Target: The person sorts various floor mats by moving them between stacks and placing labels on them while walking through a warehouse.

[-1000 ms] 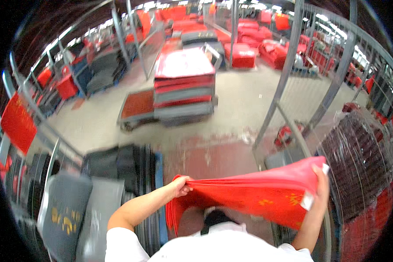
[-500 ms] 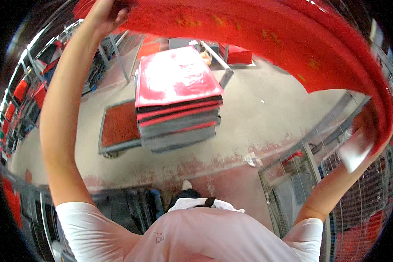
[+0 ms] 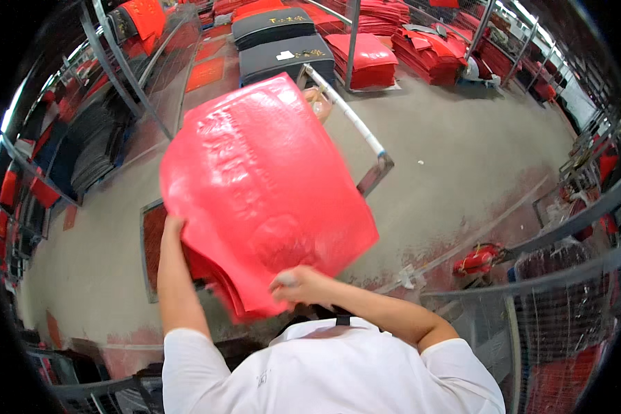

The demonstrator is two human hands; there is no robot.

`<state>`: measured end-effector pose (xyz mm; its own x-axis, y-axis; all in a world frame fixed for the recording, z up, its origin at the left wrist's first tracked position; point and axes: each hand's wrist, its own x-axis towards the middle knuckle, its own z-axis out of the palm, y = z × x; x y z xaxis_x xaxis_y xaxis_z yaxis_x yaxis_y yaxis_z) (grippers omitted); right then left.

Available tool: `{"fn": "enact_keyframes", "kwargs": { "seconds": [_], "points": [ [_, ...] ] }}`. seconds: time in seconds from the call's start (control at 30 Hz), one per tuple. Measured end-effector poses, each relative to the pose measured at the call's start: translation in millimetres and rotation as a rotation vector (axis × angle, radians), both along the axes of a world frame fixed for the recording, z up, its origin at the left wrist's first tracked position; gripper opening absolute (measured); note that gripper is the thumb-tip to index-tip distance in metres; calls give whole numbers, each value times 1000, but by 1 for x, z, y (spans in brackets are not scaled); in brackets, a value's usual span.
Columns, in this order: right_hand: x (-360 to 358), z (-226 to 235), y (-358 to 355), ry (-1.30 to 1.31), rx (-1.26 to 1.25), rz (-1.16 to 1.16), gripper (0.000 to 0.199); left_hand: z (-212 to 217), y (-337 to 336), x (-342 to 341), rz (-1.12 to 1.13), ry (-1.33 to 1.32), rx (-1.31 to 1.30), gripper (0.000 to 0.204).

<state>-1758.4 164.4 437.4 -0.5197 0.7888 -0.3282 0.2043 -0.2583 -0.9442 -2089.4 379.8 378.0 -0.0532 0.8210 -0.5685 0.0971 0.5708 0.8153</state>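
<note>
A glossy red floor mat (image 3: 283, 179) with embossed lettering lies over the stack in front of me, its near left part bent and lifted in folds. My left hand (image 3: 174, 228) grips its left edge, with most of the fingers hidden behind the mat. At the near edge, my right hand (image 3: 300, 284) has its fingers curled onto the red sheet; a whitish patch shows at the fingers. Beneath the mat, other red layers show on the near left side. The rest of the stack is covered.
Under the stack is a flat trolley (image 3: 153, 259) with a white-tubed handle (image 3: 348, 114) behind. Dark mats (image 3: 283, 55) and red mat piles (image 3: 366, 58) stand farther back. Metal railing (image 3: 566, 286) and a wire cage lie close at right; grey mats (image 3: 103, 145) are stacked at left.
The red mat that my raised, widely spread hands held high has come down onto the stack. Both hands are now lower and closer together, at its left and near edges.
</note>
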Motion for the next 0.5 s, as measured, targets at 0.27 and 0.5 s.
{"fn": "enact_keyframes", "kwargs": {
  "seconds": [0.27,0.5],
  "points": [
    [184,-134,226,-959,538,-482,44,-26,6,-8,49,47,71,60],
    [197,-122,277,-203,-85,-470,57,16,24,22,-30,161,274,66]
  ]
}}
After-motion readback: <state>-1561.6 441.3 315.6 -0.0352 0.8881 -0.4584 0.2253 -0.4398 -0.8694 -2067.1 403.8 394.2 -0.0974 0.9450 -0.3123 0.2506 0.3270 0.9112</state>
